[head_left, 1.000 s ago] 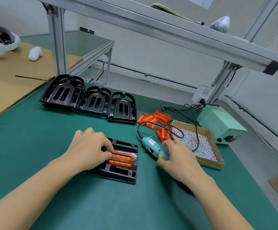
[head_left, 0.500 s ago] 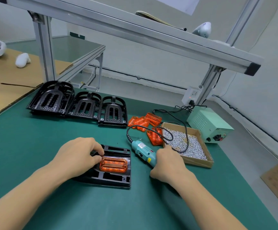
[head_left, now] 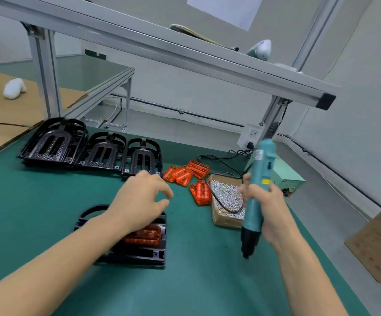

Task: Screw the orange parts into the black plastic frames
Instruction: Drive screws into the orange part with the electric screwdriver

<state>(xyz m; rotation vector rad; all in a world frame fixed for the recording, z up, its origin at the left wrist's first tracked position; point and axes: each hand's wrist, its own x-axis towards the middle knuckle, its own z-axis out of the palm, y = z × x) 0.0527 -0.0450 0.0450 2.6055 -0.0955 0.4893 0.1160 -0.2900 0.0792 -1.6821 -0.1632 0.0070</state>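
Below left hand (head_left: 139, 199), orange part (head_left: 144, 236); right hand (head_left: 269, 208) apart.

I am looking at a worktop (head_left: 48, 201) covered in a matt green mat, smooth and faintly scuffed. The black plastic frames (head_left: 94, 151) are showing a glossy, patterned surface, and so is the frame (head_left: 139, 254) before me. The orange parts (head_left: 185, 173) are gleaming as translucent, ribbed plastic. The electric screwdriver (head_left: 254, 197) is wearing a smooth teal plastic shell. Shiny metal screws (head_left: 226, 197) are filling a brown cardboard box (head_left: 222, 218). The overhead rail (head_left: 162, 49) is looking like brushed aluminium.
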